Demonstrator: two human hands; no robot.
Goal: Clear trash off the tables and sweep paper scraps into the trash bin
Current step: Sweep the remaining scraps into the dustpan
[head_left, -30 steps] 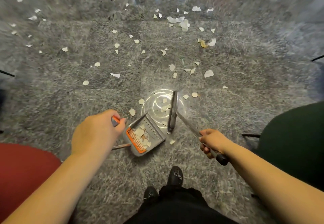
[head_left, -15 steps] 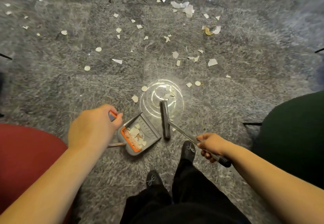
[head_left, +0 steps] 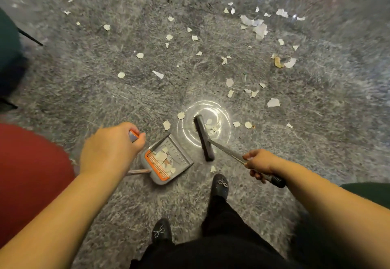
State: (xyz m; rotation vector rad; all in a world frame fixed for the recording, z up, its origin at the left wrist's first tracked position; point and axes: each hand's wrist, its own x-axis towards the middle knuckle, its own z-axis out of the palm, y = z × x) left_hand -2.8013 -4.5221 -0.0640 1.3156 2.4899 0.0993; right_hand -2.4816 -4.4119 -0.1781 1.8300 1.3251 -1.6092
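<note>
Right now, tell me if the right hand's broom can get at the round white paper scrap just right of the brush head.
Probably yes: the right hand holds the broom handle, and bare carpet lies between the dark brush head and the round white paper scrap.

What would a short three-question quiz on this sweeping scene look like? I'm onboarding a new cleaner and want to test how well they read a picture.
1. True or false: the dustpan already has paper scraps in it.
2. Which hand grips the broom handle? A) the left hand B) the right hand C) neither
3. Fill in: most loose paper scraps lie on the ____, beyond the broom head.

Key
1. True: several scraps lie by its orange comb.
2. B: the right hand's fingers curl round the handle; the left hand holds the dustpan's handle.
3. Floor.
</note>
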